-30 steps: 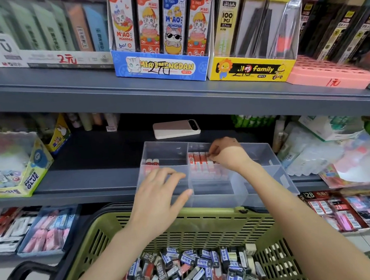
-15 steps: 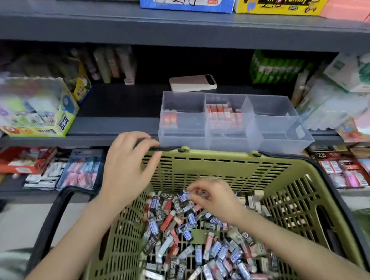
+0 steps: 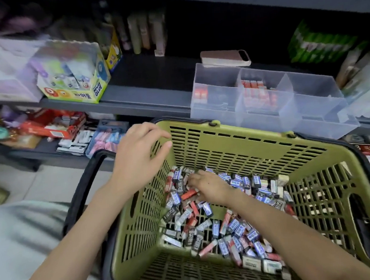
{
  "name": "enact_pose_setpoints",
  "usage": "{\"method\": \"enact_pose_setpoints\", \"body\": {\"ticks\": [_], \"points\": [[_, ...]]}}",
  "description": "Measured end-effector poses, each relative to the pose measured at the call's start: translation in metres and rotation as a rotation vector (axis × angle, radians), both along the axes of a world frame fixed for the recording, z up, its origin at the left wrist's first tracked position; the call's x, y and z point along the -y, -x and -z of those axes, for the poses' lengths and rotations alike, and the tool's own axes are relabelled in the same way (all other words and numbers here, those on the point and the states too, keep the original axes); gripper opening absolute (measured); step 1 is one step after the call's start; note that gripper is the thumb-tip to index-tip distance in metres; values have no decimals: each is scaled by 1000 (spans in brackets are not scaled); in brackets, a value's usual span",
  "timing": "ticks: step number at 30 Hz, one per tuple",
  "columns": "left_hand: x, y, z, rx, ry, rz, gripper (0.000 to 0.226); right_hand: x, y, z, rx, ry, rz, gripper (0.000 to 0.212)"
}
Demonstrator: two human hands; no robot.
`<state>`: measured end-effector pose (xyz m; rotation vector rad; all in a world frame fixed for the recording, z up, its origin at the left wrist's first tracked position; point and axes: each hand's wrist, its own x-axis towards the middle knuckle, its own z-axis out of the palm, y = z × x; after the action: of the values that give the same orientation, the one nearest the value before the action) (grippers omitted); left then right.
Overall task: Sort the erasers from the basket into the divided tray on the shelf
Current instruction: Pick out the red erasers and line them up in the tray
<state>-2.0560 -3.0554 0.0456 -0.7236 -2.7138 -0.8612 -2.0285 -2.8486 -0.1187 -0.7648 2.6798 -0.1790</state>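
Grey metal shelves (image 3: 134,104), stationery boxes (image 3: 74,81), pale tiled floor (image 3: 41,183)

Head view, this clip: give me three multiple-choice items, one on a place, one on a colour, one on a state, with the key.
1. Where is the right hand?
A. down among the erasers in the basket
B. in the divided tray
C. on the phone

2. What colour is the basket?
A. blue
B. olive green
C. red

3. What state is the divided tray's right-hand section in?
A. packed full
B. lidded
C. bare, as far as shows

Key:
1 A, the fingers are buried in the erasers.
2 B, its slotted walls are olive green, with a black handle.
3 C, red-wrapped erasers show only in the left and middle sections.

The left hand hovers open at the basket's far left corner.
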Motion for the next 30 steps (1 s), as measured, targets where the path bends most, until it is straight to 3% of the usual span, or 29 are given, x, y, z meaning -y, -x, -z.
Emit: {"method": "enact_pose_setpoints", "body": {"ticks": [5,10,13,15,18,20,22,28,30], "points": [[1,0,2,-10,12,30,20,-10,-9,-1,93,61,21,51],[2,-1,2,-4,0,17,11,0,-26,4,147,274,307,33],[-3,-9,2,44,-83,27,11,3,-41,-1,179,297,397,25],[-12,-18,5,169,-157,58,11,1,-50,-12,310,448,542,16],[-29,-28,15,522,-148,65,20,4,-58,-44,530,976,878,14],[-36,-31,20,810,-171,75,42,10,-60,-64,555,1240,950,18],[-43,-32,22,929,-276,75,48,19,-59,-82,553,1389,914,24],[-45,-28,18,1030,-686,-204,15,25,-56,-80,553,1556,865,19],[-39,-22,16,1033,-757,-305,17,20,-52,-61,406,1238,906,21]]}}
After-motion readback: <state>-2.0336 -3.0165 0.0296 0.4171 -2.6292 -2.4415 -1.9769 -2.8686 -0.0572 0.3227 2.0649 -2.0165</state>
